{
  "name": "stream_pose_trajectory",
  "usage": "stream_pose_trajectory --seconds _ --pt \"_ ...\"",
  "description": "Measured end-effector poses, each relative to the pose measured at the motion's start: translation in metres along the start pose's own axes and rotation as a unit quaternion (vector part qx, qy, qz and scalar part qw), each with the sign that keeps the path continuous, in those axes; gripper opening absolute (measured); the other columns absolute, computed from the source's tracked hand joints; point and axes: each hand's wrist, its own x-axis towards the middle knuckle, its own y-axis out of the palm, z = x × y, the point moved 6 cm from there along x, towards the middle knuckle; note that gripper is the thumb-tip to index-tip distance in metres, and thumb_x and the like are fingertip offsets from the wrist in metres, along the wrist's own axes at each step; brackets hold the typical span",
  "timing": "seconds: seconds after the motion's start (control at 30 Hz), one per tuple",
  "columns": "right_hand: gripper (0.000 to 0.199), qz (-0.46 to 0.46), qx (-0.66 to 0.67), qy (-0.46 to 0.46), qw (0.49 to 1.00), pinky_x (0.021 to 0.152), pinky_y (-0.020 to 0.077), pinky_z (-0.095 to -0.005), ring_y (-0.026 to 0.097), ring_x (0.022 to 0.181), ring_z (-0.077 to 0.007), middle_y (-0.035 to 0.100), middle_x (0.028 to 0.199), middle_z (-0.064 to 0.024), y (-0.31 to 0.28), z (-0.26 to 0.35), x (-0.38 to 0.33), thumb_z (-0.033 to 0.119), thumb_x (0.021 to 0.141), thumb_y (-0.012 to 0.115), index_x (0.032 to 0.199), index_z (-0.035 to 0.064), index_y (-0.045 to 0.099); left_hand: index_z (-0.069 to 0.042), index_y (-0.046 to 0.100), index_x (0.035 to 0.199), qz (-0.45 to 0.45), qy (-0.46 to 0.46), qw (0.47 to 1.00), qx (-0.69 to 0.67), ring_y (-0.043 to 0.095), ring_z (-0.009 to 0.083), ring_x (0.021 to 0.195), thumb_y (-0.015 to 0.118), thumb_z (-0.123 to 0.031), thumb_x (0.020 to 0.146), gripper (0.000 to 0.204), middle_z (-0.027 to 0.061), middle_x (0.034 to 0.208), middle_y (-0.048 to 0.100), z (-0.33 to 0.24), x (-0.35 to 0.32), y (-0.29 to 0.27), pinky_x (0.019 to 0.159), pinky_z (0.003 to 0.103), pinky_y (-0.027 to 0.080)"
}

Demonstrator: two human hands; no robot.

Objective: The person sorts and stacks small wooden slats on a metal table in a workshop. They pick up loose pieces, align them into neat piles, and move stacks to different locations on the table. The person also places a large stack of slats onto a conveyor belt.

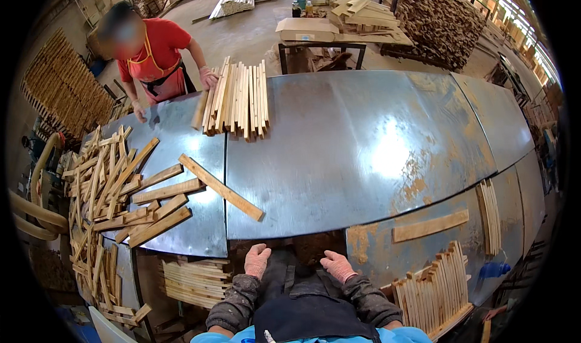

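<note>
In a pale pinkish work glove, my left hand [257, 260] hovers at the near edge of the metal table [302, 179], its fingers curled in with nothing seen in them. My right hand [338, 266], gloved alike, is held a little apart from it, also curled and without any visible object. Closest on the table is a single wooden strip [223, 187] lying aslant, ahead and left of my left hand. To the right of my right hand, another flat strip [431, 225] rests on the lower side surface.
Loose wooden strips [115, 179] heap up at left. A co-worker [154, 58] in red touches a bundle of strips [236, 98] across the table. Stacked strips stand below left [196, 280] and right [433, 291]. A few slats [489, 216] lie at far right.
</note>
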Motion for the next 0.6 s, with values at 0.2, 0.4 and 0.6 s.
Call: stream_pose_trajectory --seconds 0.2,0.4,0.6 --pt "0.069 0.018 -0.001 0.061 0.998 0.111 0.0528 -0.0384 0.066 0.135 -0.0318 0.067 0.149 -0.0238 -0.005 0.06 0.056 0.035 0.1 0.073 0.154 -0.0043 0.057 0.005 0.068 0.133 -0.094 0.007 0.995 -0.012 0.072 0.0308 0.117 0.081 -0.028 0.093 0.053 0.0209 0.127 0.076 -0.035 0.12 -0.024 0.103 0.041 0.056" --pt "0.069 0.036 -0.011 0.136 0.99 0.093 0.0573 -0.0353 0.072 0.109 -0.0229 0.073 0.135 -0.0184 -0.008 0.131 0.111 0.032 0.099 0.074 0.154 -0.0052 0.057 0.006 0.062 0.14 -0.161 0.083 0.983 0.024 0.065 0.037 0.132 0.08 -0.029 0.09 0.064 0.0256 0.141 0.067 -0.139 0.25 -0.074 0.113 0.045 0.05" --pt "0.072 0.006 0.05 0.162 0.986 0.089 0.0573 -0.0343 0.068 0.105 -0.0199 0.069 0.137 -0.0161 0.0 0.166 0.16 0.024 0.1 0.074 0.16 -0.0077 0.049 0.003 0.04 0.163 -0.253 0.129 0.935 0.213 0.048 0.0458 0.148 0.088 -0.038 0.085 0.1 0.0294 0.159 0.052 -0.231 0.419 -0.146 0.125 0.049 0.039"
